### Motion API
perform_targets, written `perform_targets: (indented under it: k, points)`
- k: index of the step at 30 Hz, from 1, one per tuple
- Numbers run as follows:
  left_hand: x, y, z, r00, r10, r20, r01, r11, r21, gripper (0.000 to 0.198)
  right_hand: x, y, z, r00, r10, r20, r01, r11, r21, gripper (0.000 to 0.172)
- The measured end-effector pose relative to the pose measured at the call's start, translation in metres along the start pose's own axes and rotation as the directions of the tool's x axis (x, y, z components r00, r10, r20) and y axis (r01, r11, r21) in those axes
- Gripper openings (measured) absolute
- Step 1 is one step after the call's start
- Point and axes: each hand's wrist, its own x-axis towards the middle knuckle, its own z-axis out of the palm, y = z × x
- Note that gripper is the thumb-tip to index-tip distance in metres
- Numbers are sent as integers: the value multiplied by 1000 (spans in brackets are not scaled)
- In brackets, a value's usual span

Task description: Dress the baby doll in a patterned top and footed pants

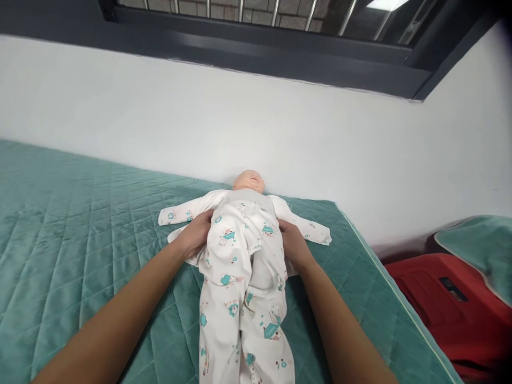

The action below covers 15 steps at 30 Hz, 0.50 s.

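Note:
A baby doll [248, 182] lies on its back on a green quilted bed cover [80, 224], head toward the wall. It wears a white printed sleepsuit [240, 277] with sleeves spread out to both sides. My left hand [196, 234] grips the suit at the doll's left-hand side, fingers curled into the cloth. My right hand [294, 242] holds the suit at the other side, fingers tucked under the fabric. The suit's front gapes open around the belly.
A white wall [280, 138] runs behind the bed under a dark window frame [260, 58]. The bed's edge [384, 272] drops off at the right. Beyond it lies a red object [452, 304] partly covered by green cloth [480, 245].

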Motion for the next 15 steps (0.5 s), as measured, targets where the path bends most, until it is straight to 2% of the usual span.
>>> perform_targets:
  k: [3,5,9,15]
  points:
    - [3,0,-2,1000,-10,13,9,997,81,33,2,0,-2,999,6,-35,-8,999,-50,23]
    - [5,0,-4,999,-31,12,30,994,103,32,4,-1,-3,1000,-8,-11,7,998,-68,25]
    - [4,1,-3,999,-45,25,44,997,58,29,4,-2,-6,991,-72,111,80,995,-64,26]
    - [3,4,2,994,-91,-55,90,996,-18,30,-2,-3,-2,993,-88,76,88,996,9,26]
